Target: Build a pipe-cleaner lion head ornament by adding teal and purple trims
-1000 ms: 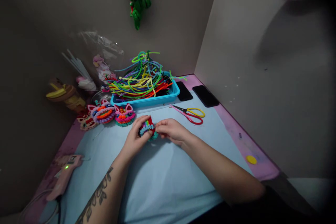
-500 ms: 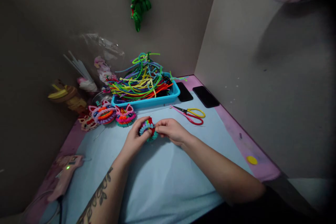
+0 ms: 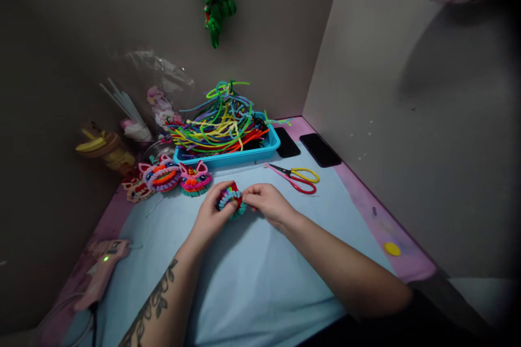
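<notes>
Above the middle of the blue cloth, a small round pipe cleaner craft piece in red, light blue and teal is held up. My left hand grips it from the left, thumb across its front and fingers behind. At its right edge, the fingertips of my right hand are pinched together against the red part; what exactly lies between them is too small to make out. Two finished-looking pipe cleaner animal heads, a lilac one and a pink one, sit just left of my left hand.
A blue tray heaped with coloured pipe cleaners stands at the back. To its right lie two black phones, with red-and-yellow-handled scissors in front. A pink glue gun with a lit green light rests at the left edge.
The view has shifted very slightly. Both hands keep the same hold on the craft piece, with hardly any visible movement.
</notes>
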A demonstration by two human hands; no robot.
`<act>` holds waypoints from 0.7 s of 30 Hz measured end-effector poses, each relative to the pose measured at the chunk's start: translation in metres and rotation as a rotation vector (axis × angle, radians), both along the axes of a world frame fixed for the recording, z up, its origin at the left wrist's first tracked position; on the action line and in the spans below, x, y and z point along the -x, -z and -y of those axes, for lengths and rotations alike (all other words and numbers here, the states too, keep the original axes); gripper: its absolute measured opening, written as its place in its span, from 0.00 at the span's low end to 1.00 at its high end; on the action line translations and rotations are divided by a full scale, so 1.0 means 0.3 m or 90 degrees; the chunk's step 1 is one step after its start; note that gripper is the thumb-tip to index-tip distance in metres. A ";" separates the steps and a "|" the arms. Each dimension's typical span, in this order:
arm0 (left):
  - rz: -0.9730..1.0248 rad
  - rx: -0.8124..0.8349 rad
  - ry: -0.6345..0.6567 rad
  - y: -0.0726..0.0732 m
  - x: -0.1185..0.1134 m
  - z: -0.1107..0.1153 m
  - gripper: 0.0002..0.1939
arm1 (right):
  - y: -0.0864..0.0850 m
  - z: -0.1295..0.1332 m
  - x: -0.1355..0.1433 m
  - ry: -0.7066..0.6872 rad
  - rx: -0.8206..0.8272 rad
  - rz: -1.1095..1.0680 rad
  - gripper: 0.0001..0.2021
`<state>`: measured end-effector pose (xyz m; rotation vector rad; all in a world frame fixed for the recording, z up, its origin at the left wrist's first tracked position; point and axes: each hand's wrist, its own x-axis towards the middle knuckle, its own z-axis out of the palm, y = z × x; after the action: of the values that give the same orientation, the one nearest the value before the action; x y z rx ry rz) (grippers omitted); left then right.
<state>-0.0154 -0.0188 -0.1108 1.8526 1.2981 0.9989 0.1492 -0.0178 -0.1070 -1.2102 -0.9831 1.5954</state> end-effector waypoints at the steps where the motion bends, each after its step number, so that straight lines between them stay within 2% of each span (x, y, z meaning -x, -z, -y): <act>1: -0.010 -0.015 -0.004 0.000 0.000 -0.001 0.20 | 0.000 -0.001 -0.001 0.000 0.003 -0.005 0.03; 6: -0.064 -0.121 -0.038 0.002 -0.008 -0.003 0.19 | 0.010 -0.006 0.000 0.009 -0.006 -0.001 0.04; 10: -0.078 -0.158 -0.046 0.006 -0.017 -0.002 0.19 | 0.011 -0.002 0.005 0.030 -0.011 0.013 0.04; 14: -0.075 -0.137 -0.047 0.009 -0.017 -0.002 0.19 | 0.003 0.002 0.006 0.024 -0.020 0.026 0.05; 21: -0.019 -0.050 -0.026 -0.001 -0.010 0.000 0.19 | 0.011 -0.011 0.002 -0.037 0.047 -0.087 0.05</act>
<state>-0.0123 -0.0190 -0.1105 1.9142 1.3368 1.0609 0.1485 -0.0145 -0.1103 -1.1151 -0.8861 1.7494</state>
